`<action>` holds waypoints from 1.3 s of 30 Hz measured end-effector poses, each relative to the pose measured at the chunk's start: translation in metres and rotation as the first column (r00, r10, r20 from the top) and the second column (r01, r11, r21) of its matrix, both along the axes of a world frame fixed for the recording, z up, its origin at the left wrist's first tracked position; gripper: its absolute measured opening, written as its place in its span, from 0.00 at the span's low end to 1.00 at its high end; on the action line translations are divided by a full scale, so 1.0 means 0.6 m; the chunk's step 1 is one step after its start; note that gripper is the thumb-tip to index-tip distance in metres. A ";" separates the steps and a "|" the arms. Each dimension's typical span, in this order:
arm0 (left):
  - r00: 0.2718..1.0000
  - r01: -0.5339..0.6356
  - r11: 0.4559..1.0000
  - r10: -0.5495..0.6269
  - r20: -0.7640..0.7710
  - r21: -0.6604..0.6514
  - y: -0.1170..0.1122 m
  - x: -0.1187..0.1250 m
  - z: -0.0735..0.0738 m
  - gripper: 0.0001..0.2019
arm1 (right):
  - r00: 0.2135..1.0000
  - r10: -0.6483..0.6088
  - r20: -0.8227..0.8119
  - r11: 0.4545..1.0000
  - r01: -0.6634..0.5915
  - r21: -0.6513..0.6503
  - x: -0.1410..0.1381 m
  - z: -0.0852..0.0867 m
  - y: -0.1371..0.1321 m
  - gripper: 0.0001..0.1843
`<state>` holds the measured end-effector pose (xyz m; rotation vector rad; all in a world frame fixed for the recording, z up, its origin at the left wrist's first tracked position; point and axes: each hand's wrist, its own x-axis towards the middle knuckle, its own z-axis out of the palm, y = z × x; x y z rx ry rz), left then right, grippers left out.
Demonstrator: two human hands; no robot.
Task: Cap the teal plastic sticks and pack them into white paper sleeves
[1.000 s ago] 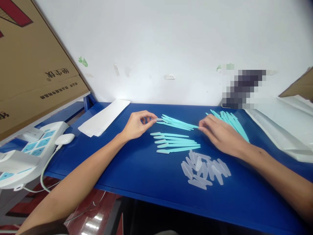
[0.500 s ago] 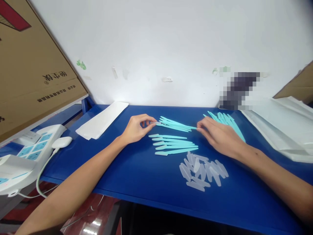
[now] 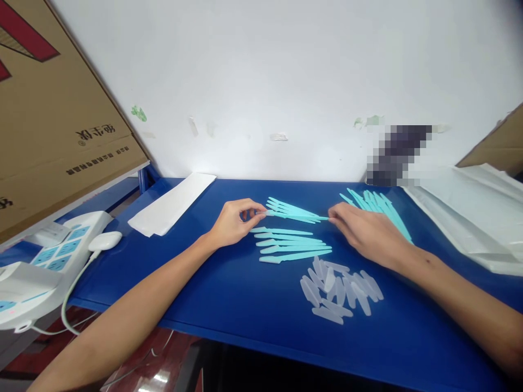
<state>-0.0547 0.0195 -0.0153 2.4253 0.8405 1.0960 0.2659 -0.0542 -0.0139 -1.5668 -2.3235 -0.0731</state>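
One teal razor [image 3: 296,216] between both grips (left [image 3: 233,223], right [image 3: 363,231]).

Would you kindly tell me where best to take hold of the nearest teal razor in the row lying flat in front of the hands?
Probably the thin handle of the nearest teal razor, at its right end, pinched from above. It lies flat, with its wider capped head pointing left, and the clear caps lie just below it. The right hand is closest to that end.

Clear caps [image 3: 341,288] lie before the razor row [image 3: 292,244] on the table [image 3: 229,294].
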 end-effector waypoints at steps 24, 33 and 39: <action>0.851 0.438 0.865 -0.311 -0.424 0.245 -0.083 0.047 0.019 0.11 | 0.966 0.018 -0.256 0.997 -0.035 -0.063 -0.015 -0.006 0.018 0.18; 0.767 0.558 0.784 -0.362 -0.530 0.272 -0.120 0.068 0.013 0.09 | 0.970 0.022 -0.243 0.999 -0.030 -0.028 -0.025 -0.011 0.023 0.16; 0.727 0.594 0.774 -0.398 -0.560 0.220 -0.126 0.068 0.017 0.09 | 0.993 0.038 -0.112 0.999 -0.041 -0.025 -0.025 -0.011 0.024 0.17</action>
